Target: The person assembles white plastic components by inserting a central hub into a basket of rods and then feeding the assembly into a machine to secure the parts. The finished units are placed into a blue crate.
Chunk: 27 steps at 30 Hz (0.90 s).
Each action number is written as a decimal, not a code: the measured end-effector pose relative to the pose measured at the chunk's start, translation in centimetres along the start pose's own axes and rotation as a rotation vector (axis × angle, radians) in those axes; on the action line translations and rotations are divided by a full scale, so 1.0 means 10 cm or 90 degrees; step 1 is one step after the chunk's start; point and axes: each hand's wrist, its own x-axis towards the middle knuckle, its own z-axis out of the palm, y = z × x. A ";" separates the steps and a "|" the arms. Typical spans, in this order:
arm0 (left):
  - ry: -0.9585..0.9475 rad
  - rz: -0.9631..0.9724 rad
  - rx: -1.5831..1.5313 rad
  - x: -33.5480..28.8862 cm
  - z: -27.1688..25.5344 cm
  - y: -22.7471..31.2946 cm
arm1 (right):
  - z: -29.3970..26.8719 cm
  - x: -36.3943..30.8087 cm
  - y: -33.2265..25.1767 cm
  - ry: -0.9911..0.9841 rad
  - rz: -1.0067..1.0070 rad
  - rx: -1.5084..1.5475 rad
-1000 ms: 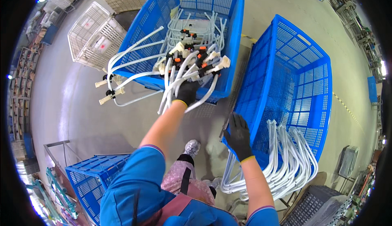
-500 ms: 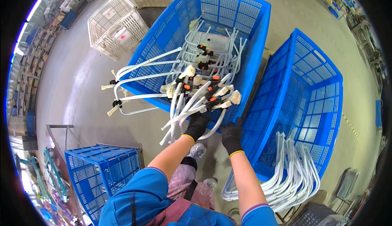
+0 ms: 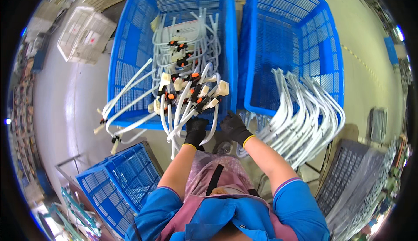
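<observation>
A large blue plastic crate (image 3: 114, 73) stands in front of me. Inside it and over its front rim lie bent white tubes (image 3: 174, 121) with cream, black and orange fittings. My left hand (image 3: 197, 130), in a black glove with a yellow cuff, is closed at the front rim, beneath the overhanging tubes, its fingertips partly hidden. My right hand (image 3: 234, 128), gloved alike, curls its fingers on the rim at the front right corner. To the right, a second blue crate (image 3: 296, 45) has a row of bent white tubes (image 3: 305, 115) hanging over its front edge.
Left of the large crate stands a white slatted crate (image 3: 85, 34) on the floor. A smaller blue crate (image 3: 126, 175) sits at the lower left beside a metal frame (image 3: 72, 165). Dark perforated racks (image 3: 348, 167) are at the lower right.
The view has swung to the right, so both large crates sit further left and straighter in it. Both hands stay at the large crate's front rim; the tubes lie much as before.
</observation>
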 end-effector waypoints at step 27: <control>-0.117 0.453 -0.170 -0.51 -0.58 0.61 | -2.44 -3.12 -4.05 0.536 0.851 0.132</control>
